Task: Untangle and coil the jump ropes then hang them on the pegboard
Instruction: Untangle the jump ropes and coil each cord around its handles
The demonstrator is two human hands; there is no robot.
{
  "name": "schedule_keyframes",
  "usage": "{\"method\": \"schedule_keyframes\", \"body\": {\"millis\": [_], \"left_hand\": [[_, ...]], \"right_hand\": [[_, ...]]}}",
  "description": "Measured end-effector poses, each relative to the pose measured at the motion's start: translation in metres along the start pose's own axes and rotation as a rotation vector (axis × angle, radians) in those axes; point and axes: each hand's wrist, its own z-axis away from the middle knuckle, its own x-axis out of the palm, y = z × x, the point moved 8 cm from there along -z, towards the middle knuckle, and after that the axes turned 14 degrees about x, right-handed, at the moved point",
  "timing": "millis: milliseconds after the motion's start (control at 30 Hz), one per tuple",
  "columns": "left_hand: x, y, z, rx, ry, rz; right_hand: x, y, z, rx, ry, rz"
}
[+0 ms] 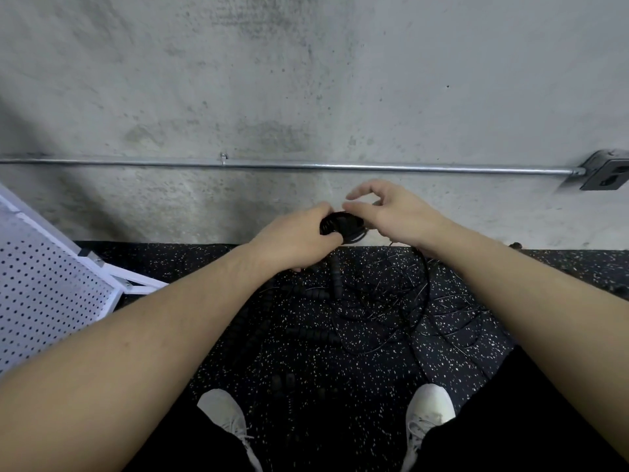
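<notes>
Forearms reach up mid-frame where the left hand [299,238] grips a black rope coil [342,224] and the right hand [388,211] hovers loosely curled, holding nothing, so loops could spring loose into the floor tangle [374,311] below.

Flat, dim, cool light falls evenly on the concrete wall [306,80] ahead of me, with no glare. My wide lens bows the conduit pipe [306,166] and stretches my forearms at the edges. The black ropes [374,301] blur into the dark speckled floor [459,335].
</notes>
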Motion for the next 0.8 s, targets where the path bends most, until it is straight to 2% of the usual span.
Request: {"method": "schedule_keyframes", "body": {"millis": [100,233,367,533,667,800], "left_hand": [[0.003,-0.006,-0.001,-0.027,0.023,0.012],[0.004,-0.014,0.0,-0.125,0.046,0.207],[0.01,-0.019,0.001,-0.261,0.121,0.582],[0.013,-0.017,-0.003,-0.307,0.188,0.929],[0.013,-0.006,0.002,-0.323,0.137,1.145],[0.012,0.002,0.004,-0.284,0.043,1.188]], "right_hand": [[0.009,0.008,0.002,0.124,-0.097,0.116],[0.019,0.001,0.008,0.024,-0.156,0.151],[0.024,-0.014,0.014,-0.105,-0.169,0.033],[0.021,-0.009,0.011,-0.037,-0.236,-0.073],[0.015,-0.004,0.01,0.021,-0.228,-0.076],[0.01,-0.008,0.016,0.023,-0.292,-0.183]]}}
